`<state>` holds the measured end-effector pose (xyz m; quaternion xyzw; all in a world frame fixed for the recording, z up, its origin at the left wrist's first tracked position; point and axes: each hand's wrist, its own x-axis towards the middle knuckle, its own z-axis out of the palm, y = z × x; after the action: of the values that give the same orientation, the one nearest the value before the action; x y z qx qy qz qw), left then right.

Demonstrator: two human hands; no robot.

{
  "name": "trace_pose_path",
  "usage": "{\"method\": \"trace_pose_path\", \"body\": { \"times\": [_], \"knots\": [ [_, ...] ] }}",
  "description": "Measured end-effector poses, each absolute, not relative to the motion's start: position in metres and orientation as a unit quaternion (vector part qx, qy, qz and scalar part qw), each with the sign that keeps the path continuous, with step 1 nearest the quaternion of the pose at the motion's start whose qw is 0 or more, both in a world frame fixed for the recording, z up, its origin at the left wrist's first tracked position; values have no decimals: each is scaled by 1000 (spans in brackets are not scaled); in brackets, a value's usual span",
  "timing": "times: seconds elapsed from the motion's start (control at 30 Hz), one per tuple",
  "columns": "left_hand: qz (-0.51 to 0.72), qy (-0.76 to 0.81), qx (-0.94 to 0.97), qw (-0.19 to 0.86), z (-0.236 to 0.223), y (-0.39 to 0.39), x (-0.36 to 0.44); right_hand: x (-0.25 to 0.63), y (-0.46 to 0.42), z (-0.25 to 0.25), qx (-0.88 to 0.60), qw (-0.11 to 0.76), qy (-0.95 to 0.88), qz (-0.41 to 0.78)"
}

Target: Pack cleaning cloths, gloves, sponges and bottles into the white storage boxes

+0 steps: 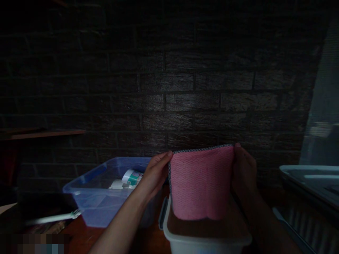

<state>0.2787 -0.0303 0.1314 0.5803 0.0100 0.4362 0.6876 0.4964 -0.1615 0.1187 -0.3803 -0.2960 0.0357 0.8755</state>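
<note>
A pink textured cloth (202,183) with a dark checked edge hangs spread out between my two hands. My left hand (156,173) is closed on its upper left corner, thumb on top. At the upper right corner my right hand (244,169) grips the cloth, most of its fingers in shadow. The cloth's lower edge hangs over a white plastic container (209,241), whose front rim shows below it. The cloth hides the container's far side.
Left of my hands stands a translucent blue bin (97,208) with white containers (132,177) inside. A lidded bin (312,176) is at the right. A wooden shelf (50,134) juts out at the left, before a dark brick wall (182,102).
</note>
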Motion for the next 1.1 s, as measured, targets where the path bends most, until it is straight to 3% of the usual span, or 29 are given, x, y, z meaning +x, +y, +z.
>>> {"method": "trace_pose_path", "body": {
  "times": [0.43,0.7,1.1],
  "knots": [
    [448,40,562,694,128,-19,277,492,-166,123,-391,879,-270,46],
    [536,76,549,637,129,-12,281,496,-163,119,-431,832,-348,30],
    [539,98,575,608,127,-12,282,492,-164,123,-433,819,-376,5]
  ]
}}
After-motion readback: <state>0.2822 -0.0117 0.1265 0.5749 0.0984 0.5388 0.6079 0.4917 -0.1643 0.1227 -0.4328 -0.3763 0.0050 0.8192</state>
